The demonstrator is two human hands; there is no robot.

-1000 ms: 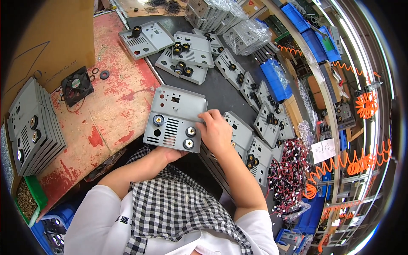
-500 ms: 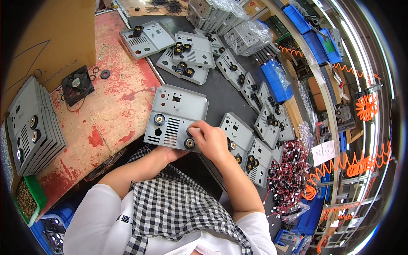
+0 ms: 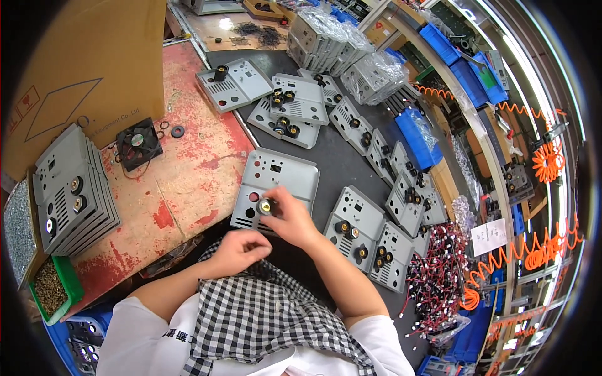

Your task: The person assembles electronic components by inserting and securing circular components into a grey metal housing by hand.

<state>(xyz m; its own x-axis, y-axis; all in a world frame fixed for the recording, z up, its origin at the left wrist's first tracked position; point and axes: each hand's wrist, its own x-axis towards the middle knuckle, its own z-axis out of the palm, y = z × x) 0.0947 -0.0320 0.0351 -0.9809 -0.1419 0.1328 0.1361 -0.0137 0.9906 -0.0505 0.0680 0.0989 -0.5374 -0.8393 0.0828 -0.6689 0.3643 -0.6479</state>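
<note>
Right hand [image 3: 290, 219] pinched a brass-tipped socket [image 3: 264, 205] in closed fingers over the grey panel [image 3: 274, 188], which lay at the table's near edge. Left hand [image 3: 238, 249], curled shut, steadied the panel's near edge, its contents hidden.

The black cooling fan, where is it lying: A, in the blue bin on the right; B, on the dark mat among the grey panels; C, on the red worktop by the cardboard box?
C: the black cooling fan lies on the red worktop, just below the cardboard box.
</note>
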